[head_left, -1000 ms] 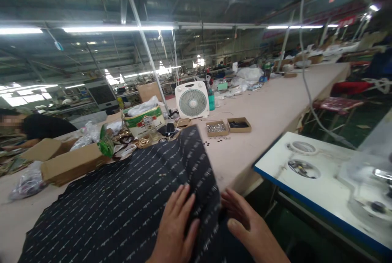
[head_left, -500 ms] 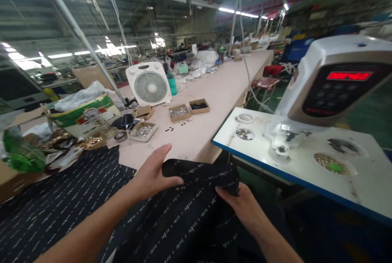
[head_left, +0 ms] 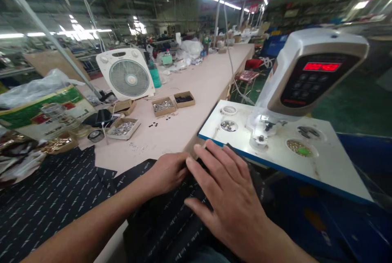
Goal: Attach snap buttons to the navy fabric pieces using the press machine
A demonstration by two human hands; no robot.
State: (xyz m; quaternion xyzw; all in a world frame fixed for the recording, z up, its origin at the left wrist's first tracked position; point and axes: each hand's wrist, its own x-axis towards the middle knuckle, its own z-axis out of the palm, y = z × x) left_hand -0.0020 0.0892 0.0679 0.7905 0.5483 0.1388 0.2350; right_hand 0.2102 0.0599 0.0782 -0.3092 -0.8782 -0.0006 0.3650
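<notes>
A dark fabric piece [head_left: 167, 230] with rows of small white lettering hangs in front of me. My left hand [head_left: 168, 173] is closed on its upper part, knuckles up, near the table's corner. My right hand [head_left: 228, 197] lies over the cloth with its fingers stretched out and the thumb apart, fingertips close to my left hand. Much of the cloth is hidden beneath both hands. More of the same patterned cloth [head_left: 58, 206] is spread on the left.
A white press machine [head_left: 309, 75] with a red display stands on a blue-edged white board [head_left: 333, 173] at right. On the table [head_left: 202, 79] are a box fan [head_left: 130, 75], small boxes of metal parts [head_left: 122, 128] and black parts [head_left: 184, 99], and loose black bits.
My left hand has gone from spread to closed on the fabric and moved right. My right hand has released its pinch and spread flat over the cloth. The view has turned right.
</notes>
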